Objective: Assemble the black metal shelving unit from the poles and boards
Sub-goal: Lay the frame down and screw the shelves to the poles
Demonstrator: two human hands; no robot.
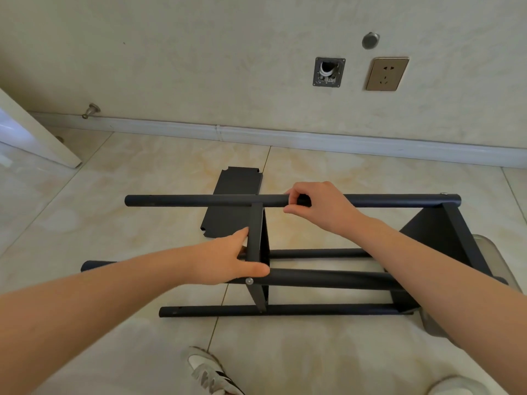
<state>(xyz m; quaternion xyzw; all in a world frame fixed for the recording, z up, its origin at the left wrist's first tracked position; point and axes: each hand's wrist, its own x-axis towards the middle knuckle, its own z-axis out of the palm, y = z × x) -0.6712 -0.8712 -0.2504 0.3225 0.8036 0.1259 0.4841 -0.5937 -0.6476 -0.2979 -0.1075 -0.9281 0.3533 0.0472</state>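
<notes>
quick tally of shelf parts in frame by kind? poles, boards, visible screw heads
Poles: 4 (far pole, rear pole, near pole, front pole)
Boards: 3 (loose board, middle board, end board)
Screw heads: 2
Total: 9

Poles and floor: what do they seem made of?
The poles look like round metal tube with a matte black coat: even dull sheen, silver screw heads. The floor looks like glossy glazed tile, ceramic perhaps: marbled cream pattern, thin joints, soft reflections.
</notes>
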